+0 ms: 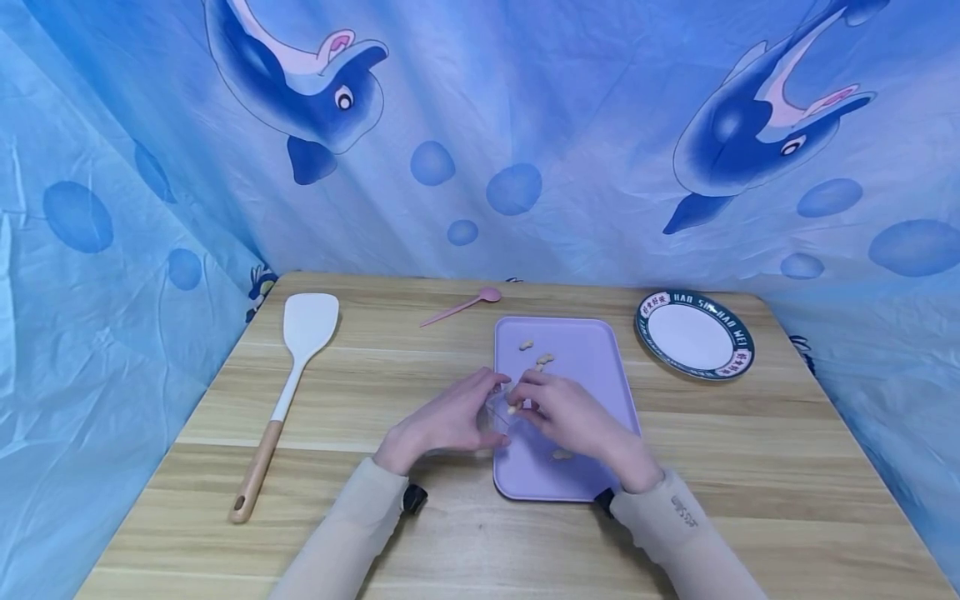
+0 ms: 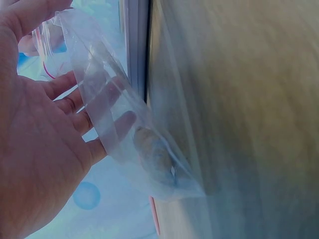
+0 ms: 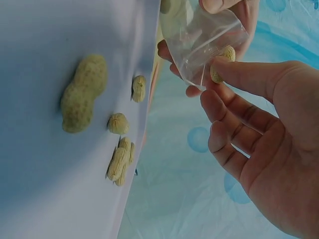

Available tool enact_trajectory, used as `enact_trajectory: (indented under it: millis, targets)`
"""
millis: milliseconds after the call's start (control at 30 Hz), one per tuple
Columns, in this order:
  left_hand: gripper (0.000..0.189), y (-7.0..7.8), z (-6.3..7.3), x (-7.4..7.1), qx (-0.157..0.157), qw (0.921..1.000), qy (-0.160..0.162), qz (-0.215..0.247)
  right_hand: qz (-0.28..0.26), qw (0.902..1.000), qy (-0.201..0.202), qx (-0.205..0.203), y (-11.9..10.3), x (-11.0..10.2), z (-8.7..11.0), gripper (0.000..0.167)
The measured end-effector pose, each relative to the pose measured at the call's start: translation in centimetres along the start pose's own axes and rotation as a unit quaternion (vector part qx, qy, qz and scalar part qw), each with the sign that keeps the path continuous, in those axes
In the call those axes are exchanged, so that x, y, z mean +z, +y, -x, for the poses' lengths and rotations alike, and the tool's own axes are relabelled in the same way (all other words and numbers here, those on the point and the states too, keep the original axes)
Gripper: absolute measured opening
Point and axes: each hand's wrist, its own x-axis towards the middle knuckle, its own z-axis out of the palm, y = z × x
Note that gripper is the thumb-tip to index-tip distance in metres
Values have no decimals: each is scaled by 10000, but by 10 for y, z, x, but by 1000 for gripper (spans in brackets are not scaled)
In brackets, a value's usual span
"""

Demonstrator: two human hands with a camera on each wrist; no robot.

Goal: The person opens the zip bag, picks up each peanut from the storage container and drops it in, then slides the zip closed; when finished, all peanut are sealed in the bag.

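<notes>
My left hand (image 1: 453,415) holds a clear plastic zip bag (image 2: 99,132) by its mouth, over the left edge of a purple tray (image 1: 588,354). A peanut (image 2: 152,152) shows blurred through the film near the bag's lower end. At the bag's mouth, my right hand (image 1: 570,410) pinches another peanut (image 3: 216,74) between thumb and fingertips; whether it is inside the opening, I cannot tell. Several unshelled peanuts lie loose on the tray, among them a large-looking near peanut (image 3: 79,94) in the right wrist view.
A white spatula (image 1: 308,325) with a wooden handle lies at the left of the wooden table (image 1: 390,375). Behind the tray is a pink spoon (image 1: 489,294). At the back right sits a round plate (image 1: 690,336) with a green patterned rim. A blue dolphin curtain (image 1: 585,233) hangs behind.
</notes>
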Motion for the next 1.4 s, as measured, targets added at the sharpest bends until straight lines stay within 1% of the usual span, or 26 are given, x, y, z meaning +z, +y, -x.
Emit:
enact_trajectory:
  millis: [200,433,733,933,1167,1233,1400]
  targets:
    - [81,0,0,1,10,10000,2,-28,-19,10000,-12,-26,0,4,0,20]
    - [79,-1,0,1,-14,10000,-37,-16,-37,10000,-31,58,-1,2,1,23]
    - [79,0,1,-1,-10,10000,-26,38,-58,9996,-92,275,1,-1,1,23]
    - [81,-1,1,-3,18,10000,41,64,-120,9992,-72,366,2,-7,3,23]
    - [81,-2,1,-3,59,9999,80,45,-177,9987,-17,475,8,-18,7,20]
    - [81,-2,0,-4,63,9999,99,25,-267,9983,-33,526,12,-20,9,20]
    - [81,-2,0,-4,72,9999,114,23,-971,9930,-179,647,29,-22,16,17]
